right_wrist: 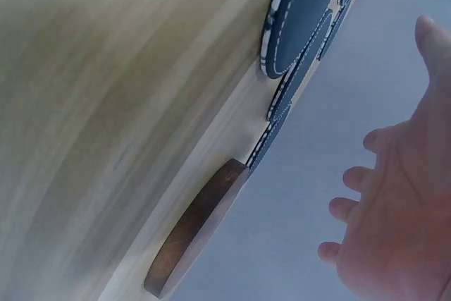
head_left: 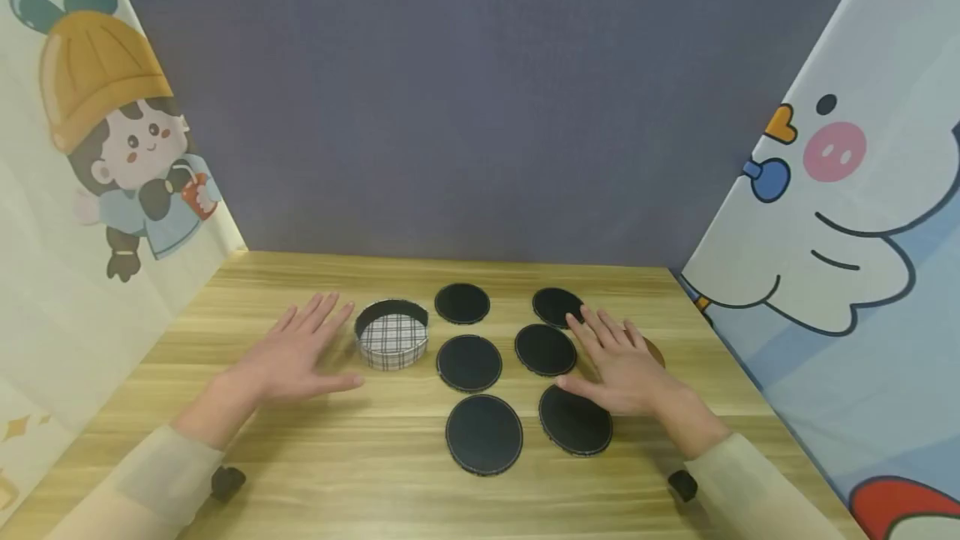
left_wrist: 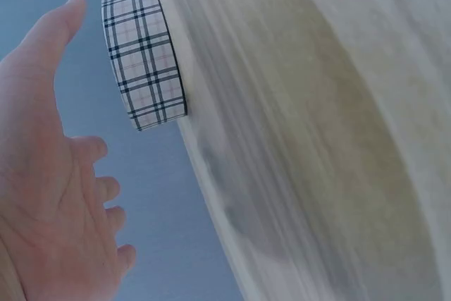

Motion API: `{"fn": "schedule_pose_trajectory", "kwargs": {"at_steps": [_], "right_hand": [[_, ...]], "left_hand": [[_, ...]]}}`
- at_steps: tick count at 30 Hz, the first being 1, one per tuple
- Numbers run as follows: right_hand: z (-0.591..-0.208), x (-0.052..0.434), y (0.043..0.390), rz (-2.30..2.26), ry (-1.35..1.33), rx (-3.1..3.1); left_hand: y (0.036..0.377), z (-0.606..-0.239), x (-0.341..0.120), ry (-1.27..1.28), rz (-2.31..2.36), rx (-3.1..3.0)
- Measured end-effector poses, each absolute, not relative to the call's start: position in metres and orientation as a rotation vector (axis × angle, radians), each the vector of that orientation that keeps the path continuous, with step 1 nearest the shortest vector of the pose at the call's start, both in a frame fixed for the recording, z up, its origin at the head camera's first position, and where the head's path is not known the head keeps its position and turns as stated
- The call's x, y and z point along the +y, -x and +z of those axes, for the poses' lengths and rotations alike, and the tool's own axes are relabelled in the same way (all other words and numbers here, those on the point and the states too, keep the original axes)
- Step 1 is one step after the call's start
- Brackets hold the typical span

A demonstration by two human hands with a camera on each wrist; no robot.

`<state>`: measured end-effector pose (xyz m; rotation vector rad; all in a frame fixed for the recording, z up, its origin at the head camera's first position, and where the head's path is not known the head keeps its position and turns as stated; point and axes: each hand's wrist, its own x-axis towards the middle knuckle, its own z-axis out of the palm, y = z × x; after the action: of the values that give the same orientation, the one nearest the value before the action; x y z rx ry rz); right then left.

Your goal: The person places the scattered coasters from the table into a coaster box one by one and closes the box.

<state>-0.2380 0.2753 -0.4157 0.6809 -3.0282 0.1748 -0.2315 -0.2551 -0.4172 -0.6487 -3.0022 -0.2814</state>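
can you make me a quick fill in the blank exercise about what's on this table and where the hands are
1. The number of black round coasters on the wooden table is ___.
2. The round open box has a ___ pattern.
3. The hand nearest that box is the ___ hand.
4. Both hands, counting the right hand, have their fingers ___.

Missing words: six; plaid; left; straight

no readable text, label, brand, number or sign appears in any view. the side panels left of the left hand (head_left: 288, 357) and right of the right hand (head_left: 622, 369) carry cartoon drawings only, without lettering. the plaid round box (head_left: 392, 334) and the black round mats (head_left: 468, 362) between the hands bear no print.
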Motion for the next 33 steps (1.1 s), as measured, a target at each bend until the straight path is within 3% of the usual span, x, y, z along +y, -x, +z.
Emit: {"fn": "schedule_pose_trajectory", "kwargs": {"at_steps": [33], "right_hand": [[-0.417,0.289,0.225,0.446,-0.799,-2.906]], "left_hand": [[0.267,-0.423,-0.242,0.586,-0.982,-3.016]]}}
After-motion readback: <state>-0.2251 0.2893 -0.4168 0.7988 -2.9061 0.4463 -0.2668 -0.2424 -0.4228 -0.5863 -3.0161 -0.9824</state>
